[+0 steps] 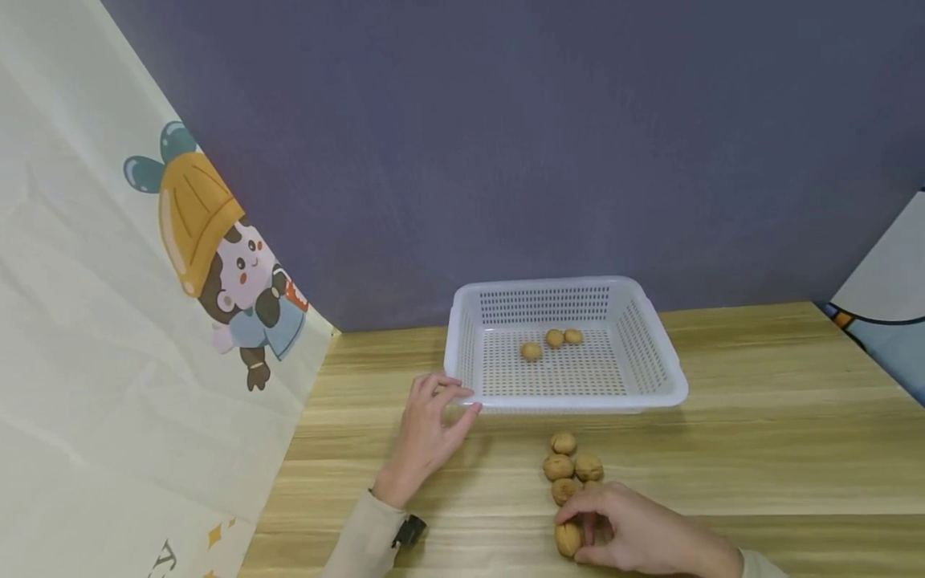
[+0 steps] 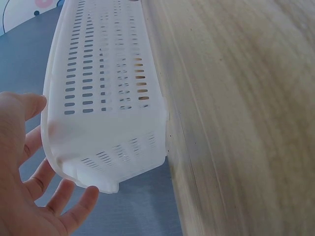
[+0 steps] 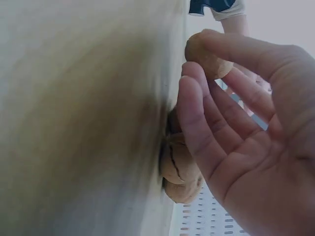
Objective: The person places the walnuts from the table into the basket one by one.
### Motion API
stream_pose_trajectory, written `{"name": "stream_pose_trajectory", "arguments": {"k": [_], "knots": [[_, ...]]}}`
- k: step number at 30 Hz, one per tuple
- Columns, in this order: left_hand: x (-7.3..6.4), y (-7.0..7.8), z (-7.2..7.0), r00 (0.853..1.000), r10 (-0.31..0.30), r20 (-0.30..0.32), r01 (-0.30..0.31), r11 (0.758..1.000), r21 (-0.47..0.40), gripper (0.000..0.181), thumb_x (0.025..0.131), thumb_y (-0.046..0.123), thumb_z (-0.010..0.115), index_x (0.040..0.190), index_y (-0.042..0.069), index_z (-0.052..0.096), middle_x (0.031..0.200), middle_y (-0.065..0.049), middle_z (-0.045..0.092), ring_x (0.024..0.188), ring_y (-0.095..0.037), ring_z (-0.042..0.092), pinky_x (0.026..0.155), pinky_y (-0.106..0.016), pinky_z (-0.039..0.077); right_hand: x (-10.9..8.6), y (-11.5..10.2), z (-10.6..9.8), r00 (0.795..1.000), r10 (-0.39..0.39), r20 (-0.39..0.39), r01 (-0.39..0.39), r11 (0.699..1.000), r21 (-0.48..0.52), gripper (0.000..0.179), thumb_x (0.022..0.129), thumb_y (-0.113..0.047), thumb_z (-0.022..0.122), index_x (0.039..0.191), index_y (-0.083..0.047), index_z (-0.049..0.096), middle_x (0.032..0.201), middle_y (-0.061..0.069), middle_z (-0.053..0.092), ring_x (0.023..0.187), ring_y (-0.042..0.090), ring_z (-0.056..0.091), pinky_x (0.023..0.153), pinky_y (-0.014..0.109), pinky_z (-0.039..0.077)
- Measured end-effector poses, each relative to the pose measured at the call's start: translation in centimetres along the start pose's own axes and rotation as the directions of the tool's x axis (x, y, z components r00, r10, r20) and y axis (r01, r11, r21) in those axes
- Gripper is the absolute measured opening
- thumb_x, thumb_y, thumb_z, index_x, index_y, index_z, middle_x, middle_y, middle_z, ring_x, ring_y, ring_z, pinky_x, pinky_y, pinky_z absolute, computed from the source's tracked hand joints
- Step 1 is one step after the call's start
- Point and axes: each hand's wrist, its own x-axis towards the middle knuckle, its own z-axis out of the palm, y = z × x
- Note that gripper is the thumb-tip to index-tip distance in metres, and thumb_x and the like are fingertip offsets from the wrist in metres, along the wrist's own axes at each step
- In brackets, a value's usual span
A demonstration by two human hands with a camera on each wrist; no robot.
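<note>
Grasping one walnut (image 1: 567, 540), the right hand (image 1: 632, 523) is holding its round shell just beside the walnut group (image 1: 558, 467) on the worktop (image 1: 759, 457); careless brushing could be sending these rolling. The left hand (image 1: 424, 431), unclenched, is touching the basket (image 1: 564, 402); strong pressing might be tipping it.

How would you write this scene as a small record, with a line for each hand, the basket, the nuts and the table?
Left hand: at the near left corner of the basket's rim
Right hand: holds one walnut between thumb and fingers
Basket: white, perforated, three walnuts inside
Loose walnuts: at least four, clustered; right hand hides part
Table: wood-grained
</note>
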Motion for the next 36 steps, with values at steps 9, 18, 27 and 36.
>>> {"name": "stream_pose_trajectory", "arguments": {"k": [9,18,27,36], "knots": [[0.1,0.0,0.0,1.0,0.009,-0.005,-0.009,1.0,0.004,0.021,0.091,0.03,0.083,0.105,0.014,0.08,0.119,-0.005,0.07,0.12,-0.028,0.058,0.101,-0.049,0.055,0.1,-0.7,-1.3,0.997,-0.008,-0.083,0.019,0.991,0.134,0.03,0.097,-0.02,0.08,0.126,-0.012,0.072,0.09,-0.013,0.07,0.076,-0.007,0.061,0.056,0.022,0.056],[0.1,0.0,0.0,1.0,-0.01,0.021,0.01,1.0,-0.005,0.023,0.092,0.031,0.082,0.107,0.013,0.08,0.119,-0.006,0.069,0.122,-0.028,0.057,0.102,-0.049,0.054,0.6,-1.9,-3.7,0.979,0.055,-0.198,-0.025,0.988,0.151,0.033,0.094,-0.018,0.082,0.125,-0.012,0.072,0.094,-0.006,0.074,0.078,0.0,0.066,0.061,0.026,0.06],[0.0,0.0,0.2,1.0,-0.014,0.015,0.013,1.0,0.008,0.022,0.092,0.033,0.081,0.107,0.016,0.079,0.121,-0.004,0.069,0.123,-0.027,0.057,0.102,-0.049,0.054,1.3,-3.3,-6.9,0.951,0.138,-0.277,-0.105,0.986,0.13,0.036,0.093,-0.015,0.082,0.126,-0.005,0.071,0.103,0.002,0.075,0.09,0.004,0.068,0.072,0.027,0.063],[0.0,0.1,0.0,1.0,-0.019,0.014,0.019,1.0,-0.016,0.023,0.092,0.031,0.081,0.107,0.014,0.079,0.12,-0.006,0.069,0.122,-0.029,0.057,0.103,-0.05,0.054,2.5,-4.4,-11.0,0.905,0.245,-0.348,-0.213,0.969,0.128,0.038,0.094,-0.016,0.082,0.128,-0.002,0.07,0.112,0.008,0.074,0.094,0.006,0.07,0.077,0.027,0.063]]}}
